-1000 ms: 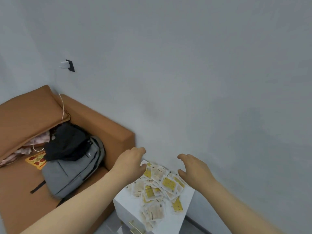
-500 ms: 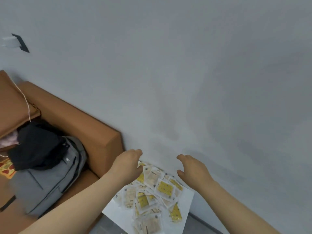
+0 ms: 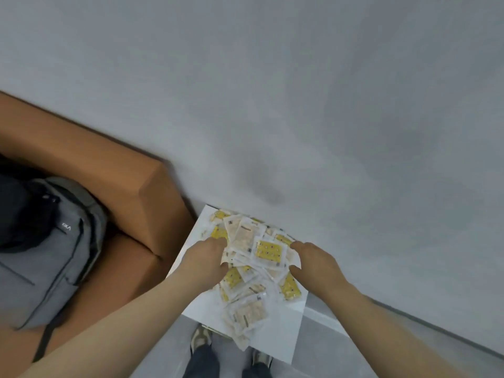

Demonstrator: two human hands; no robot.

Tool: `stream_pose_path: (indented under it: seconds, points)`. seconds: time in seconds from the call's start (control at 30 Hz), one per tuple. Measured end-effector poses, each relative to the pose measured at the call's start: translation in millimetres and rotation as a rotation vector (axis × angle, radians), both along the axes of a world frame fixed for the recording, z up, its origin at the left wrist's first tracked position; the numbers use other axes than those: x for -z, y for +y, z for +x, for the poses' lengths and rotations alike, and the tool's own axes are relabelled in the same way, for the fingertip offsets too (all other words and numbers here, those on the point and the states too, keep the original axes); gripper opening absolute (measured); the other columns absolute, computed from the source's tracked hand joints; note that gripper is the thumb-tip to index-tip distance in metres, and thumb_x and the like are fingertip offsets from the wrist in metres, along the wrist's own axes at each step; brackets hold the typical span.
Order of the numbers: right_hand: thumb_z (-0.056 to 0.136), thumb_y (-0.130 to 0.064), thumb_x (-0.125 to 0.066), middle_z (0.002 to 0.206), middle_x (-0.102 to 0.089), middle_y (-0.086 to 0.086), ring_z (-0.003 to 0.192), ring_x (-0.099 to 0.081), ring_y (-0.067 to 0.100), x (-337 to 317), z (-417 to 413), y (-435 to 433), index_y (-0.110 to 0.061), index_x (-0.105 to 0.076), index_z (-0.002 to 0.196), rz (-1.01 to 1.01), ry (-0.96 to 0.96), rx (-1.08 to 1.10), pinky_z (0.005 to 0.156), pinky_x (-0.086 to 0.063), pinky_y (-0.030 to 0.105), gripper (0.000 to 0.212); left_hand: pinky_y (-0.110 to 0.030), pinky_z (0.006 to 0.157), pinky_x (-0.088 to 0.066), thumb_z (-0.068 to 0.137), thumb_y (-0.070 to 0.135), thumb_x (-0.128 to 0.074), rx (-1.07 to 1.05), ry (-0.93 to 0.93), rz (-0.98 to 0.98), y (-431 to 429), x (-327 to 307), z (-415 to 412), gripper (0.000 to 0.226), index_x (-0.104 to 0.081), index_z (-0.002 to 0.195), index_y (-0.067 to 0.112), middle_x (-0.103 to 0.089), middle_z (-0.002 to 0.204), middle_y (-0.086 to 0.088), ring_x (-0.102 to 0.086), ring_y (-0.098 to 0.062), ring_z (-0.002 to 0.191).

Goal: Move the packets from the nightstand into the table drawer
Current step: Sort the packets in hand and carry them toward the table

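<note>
A loose pile of several small white and yellow packets (image 3: 268,251) lies spread over the white nightstand (image 3: 283,334), which stands against the grey wall. My left hand (image 3: 204,264) digs into the pile's left edge, fingers and thumb curled round some packets. On the pile's right edge, my right hand (image 3: 313,264) does the same, index finger and thumb closing on packets. Between the two hands a bunch of packets is heaped up. More packets trail toward the nightstand's near edge (image 3: 246,317). No table drawer is in view.
An orange sofa armrest (image 3: 152,192) stands right beside the nightstand's left side. A grey backpack (image 3: 54,257) with a black garment (image 3: 19,211) on it lies on the sofa seat. My shoes (image 3: 201,339) show on the grey floor below the nightstand.
Both hands have dropped from hovering above the pile onto it and closed in on the packets from either side. The camera has tilted down and to the right.
</note>
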State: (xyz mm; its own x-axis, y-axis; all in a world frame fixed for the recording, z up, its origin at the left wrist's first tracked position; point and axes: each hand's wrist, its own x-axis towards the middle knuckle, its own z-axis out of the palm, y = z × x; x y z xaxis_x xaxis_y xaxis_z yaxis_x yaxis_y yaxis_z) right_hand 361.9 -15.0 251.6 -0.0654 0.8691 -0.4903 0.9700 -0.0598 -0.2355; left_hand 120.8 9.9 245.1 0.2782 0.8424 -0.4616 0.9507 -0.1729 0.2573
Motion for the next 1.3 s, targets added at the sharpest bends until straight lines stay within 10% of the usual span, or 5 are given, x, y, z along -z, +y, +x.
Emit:
stream_pose_path:
  seconds: [0.63,1.07,1.3]
  points:
    - [0.092,-0.029,-0.055,0.125,-0.052,0.006,0.111,-0.055,0.024,178,-10,-20,-0.02,-0.036,0.141,-0.17,0.015,0.179,0.086,-0.046,0.032,0.054,-0.035,0.09,-0.05,0.093,0.03,-0.051,0.001,0.022,-0.213,-16,193,-11,0.04,-0.045,0.128,0.013,-0.057,0.12,-0.007,-0.057,-0.023,0.109]
    - [0.09,-0.042,-0.058,0.123,-0.053,0.007,0.11,-0.055,0.025,230,10,17,-0.019,-0.044,0.134,-0.082,0.053,0.39,0.083,-0.045,0.033,0.052,-0.036,0.083,-0.049,0.079,0.051,-0.067,-0.023,-0.078,0.047,48,235,17,0.065,-0.045,0.124,0.009,-0.053,0.117,-0.008,-0.054,-0.026,0.103]
    - [0.075,-0.054,-0.071,0.132,-0.043,0.008,0.117,-0.052,0.026,254,8,34,-0.014,-0.034,0.14,-0.113,0.132,0.523,0.09,-0.046,0.038,0.084,-0.038,0.089,-0.049,0.074,0.062,-0.064,-0.05,-0.045,0.101,73,251,29,0.093,-0.034,0.137,0.001,-0.043,0.134,-0.015,-0.051,-0.032,0.115]
